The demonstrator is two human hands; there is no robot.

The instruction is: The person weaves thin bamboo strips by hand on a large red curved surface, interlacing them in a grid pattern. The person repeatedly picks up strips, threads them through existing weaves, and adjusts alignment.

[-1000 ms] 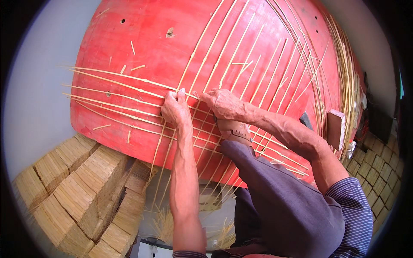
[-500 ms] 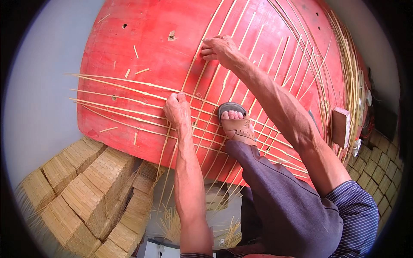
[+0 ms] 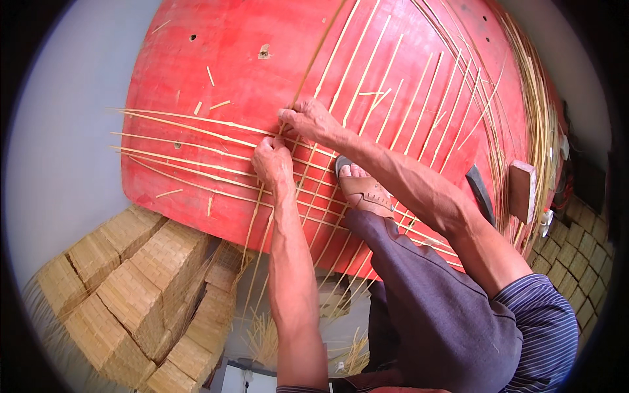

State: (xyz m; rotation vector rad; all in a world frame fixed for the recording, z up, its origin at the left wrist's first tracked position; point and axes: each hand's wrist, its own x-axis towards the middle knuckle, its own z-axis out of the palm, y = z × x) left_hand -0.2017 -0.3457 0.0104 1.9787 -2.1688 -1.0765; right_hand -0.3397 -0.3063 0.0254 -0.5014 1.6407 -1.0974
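Observation:
Thin pale bamboo strips cross one another in an open lattice on a red board. At the lattice's upper left corner, my left hand is closed, thumb and finger pinching a strip at a crossing. Just above and to its right, my right hand is closed on a bamboo strip, whose far end rises darker toward the top edge. My fingertips hide where that strip meets the crosswise ones. My sandalled foot presses on the woven part, right of my hands.
Short strip offcuts are scattered on the board. A long bundle of strips lines its right edge, near a wooden block and a dark blade-like tool. Stacks of woven bamboo pieces stand at lower left.
My right hand has come down and left, close to my left hand, and now grips the leftmost upright strip, which has lifted. The blade-like tool shows more beside my right arm.

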